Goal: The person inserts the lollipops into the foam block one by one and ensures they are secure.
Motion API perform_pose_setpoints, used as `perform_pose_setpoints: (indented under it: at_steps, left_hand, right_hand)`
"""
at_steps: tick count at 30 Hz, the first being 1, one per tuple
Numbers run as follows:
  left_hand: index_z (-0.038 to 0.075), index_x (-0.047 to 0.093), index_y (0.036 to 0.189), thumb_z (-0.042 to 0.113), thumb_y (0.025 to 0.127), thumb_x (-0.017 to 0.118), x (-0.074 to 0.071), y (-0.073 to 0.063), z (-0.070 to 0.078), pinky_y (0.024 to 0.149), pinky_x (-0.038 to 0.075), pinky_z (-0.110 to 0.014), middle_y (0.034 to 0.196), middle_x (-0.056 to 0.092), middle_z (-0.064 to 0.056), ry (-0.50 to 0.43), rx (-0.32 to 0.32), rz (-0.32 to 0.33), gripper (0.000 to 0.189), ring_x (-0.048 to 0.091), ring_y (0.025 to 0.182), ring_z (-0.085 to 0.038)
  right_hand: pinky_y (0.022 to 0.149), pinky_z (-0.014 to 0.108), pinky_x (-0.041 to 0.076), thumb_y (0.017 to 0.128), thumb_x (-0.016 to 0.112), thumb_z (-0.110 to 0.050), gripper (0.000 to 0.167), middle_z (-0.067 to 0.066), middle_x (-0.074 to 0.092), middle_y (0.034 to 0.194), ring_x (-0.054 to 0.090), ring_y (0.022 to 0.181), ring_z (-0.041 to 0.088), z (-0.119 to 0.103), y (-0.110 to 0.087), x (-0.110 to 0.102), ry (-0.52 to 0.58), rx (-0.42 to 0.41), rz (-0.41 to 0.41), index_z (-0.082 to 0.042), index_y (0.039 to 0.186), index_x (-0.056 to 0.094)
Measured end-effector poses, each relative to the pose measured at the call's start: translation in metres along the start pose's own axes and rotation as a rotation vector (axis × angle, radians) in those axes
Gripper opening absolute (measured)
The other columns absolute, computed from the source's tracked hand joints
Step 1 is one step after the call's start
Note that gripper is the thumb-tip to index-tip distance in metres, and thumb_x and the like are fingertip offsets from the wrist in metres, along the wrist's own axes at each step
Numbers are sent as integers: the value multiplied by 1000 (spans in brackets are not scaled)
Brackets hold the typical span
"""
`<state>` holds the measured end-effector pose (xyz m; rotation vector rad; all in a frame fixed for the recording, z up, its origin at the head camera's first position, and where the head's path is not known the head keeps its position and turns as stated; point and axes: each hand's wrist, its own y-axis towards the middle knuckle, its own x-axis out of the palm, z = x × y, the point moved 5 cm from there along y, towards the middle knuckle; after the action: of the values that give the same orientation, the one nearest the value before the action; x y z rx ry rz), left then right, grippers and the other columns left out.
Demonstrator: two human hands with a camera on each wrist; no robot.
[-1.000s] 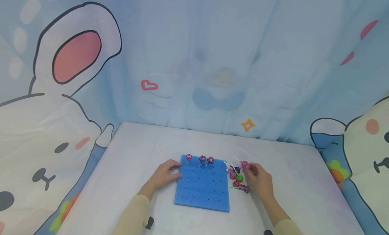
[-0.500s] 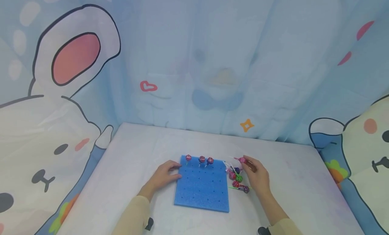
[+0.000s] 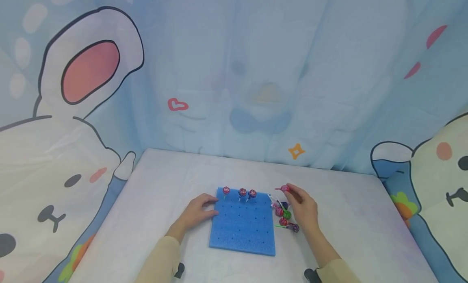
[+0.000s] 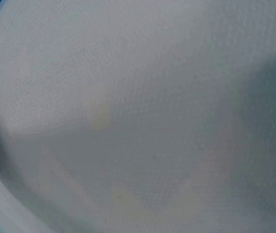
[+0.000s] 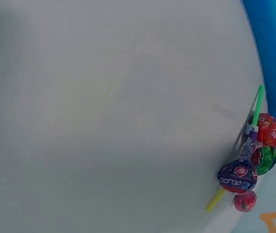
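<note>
My right hand [image 3: 304, 207] pinches a pink-wrapped lollipop [image 3: 284, 188] between thumb and fingertips, its stick pointing left. It hangs just past the far right corner of a blue foam board [image 3: 243, 230] dotted with small holes. My left hand [image 3: 198, 209] rests at the board's left edge, fingers and thumb spread against it. Along the far edge of the board several lollipops stand on their sticks: one at the left [image 3: 226, 190], and a close pair further right, including a dark red one [image 3: 242, 192]. The hand in the left wrist view is only a sliver at the edge.
Beside the board's right edge lies a loose heap of lollipops, among them a green one [image 3: 287, 214], a red one [image 5: 269, 130] and a dark purple one [image 5: 237, 176]. A white cloth [image 3: 175, 169] covers the table, and a printed blue curtain hangs behind.
My right hand has lifted the pink lollipop away from the heap and carried it left and farther back, toward the board's far right corner. The left hand has stayed in place.
</note>
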<state>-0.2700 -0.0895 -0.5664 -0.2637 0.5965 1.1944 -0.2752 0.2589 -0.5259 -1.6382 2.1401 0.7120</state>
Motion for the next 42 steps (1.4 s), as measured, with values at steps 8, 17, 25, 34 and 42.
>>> perform_pose_setpoints:
  at_steps: [8, 17, 25, 34, 42]
  left_hand:
    - [8, 64, 123, 25, 89, 73, 0, 0, -2, 102, 46, -44, 123, 63, -5, 0, 8, 7, 40, 57, 119, -23]
    - [8, 63, 124, 27, 89, 73, 0, 0, 0, 103, 45, -44, 123, 63, -5, 3, 7, 7, 41, 56, 120, -23]
    - [7, 64, 124, 26, 89, 73, 0, 0, -1, 103, 45, -44, 123, 63, -5, 9, 4, 8, 41, 56, 119, -23]
    - [7, 63, 124, 26, 89, 72, 0, 0, -1, 103, 45, -44, 124, 62, -6, 13, 0, 4, 41, 56, 120, -24]
    - [6, 63, 124, 23, 89, 73, -1, 0, 0, 103, 45, -43, 123, 63, -6, 6, 8, 4, 40, 57, 119, -23]
  right_hand:
    - [91, 33, 52, 97, 63, -23, 37, 10, 64, 127, 62, 116, 27, -18, -1, 2, -71, -138, -9, -11, 131, 62]
    - [79, 30, 57, 90, 71, -13, 35, 13, 69, 116, 68, 104, 26, -13, 6, 16, -93, -423, -10, -9, 125, 66]
    - [81, 38, 57, 89, 70, -6, 34, 15, 69, 115, 68, 102, 29, -45, -6, 16, -182, -379, -99, -2, 123, 66]
    - [83, 40, 56, 90, 70, -6, 34, 12, 70, 115, 68, 105, 27, -48, -9, 24, -214, -426, -155, -3, 124, 66]
    - [85, 40, 56, 87, 73, -5, 37, 13, 69, 117, 66, 109, 28, -53, -11, 30, -287, -454, -161, -3, 123, 67]
